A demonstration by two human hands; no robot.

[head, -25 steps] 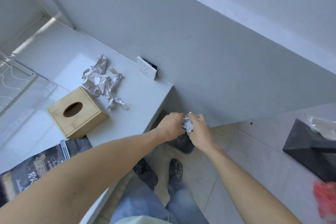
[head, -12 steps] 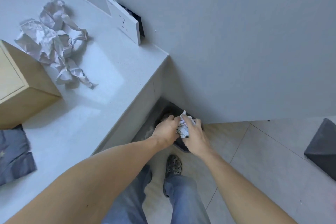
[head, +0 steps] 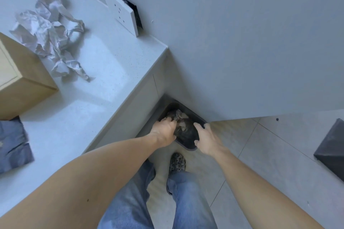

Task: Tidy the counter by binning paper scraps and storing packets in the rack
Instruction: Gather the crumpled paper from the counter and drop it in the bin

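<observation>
A dark bin (head: pixel 188 147) stands on the floor in the corner between the counter's end and the wall. A crumpled white paper scrap (head: pixel 180 115) lies inside it on darker rubbish. My left hand (head: pixel 163 129) reaches over the bin's near left side, its fingertips right beside the scrap and holding nothing. My right hand (head: pixel 206 139) hovers over the bin's right rim with fingers spread and empty. A pile of crumpled paper scraps (head: pixel 50 31) lies on the white counter (head: pixel 104 72). A dark packet (head: pixel 13 147) lies flat at the counter's left edge.
A wooden tissue box (head: pixel 20 78) sits on the counter between the paper pile and the packet. A loose white socket plate (head: pixel 119 8) leans out from the wall. A dark angular object (head: pixel 331 152) stands on the tiled floor at right. My feet are just before the bin.
Both hands held a white paper ball above the bin; they have lowered and parted, and the ball now lies in the bin. The view has tipped downward.
</observation>
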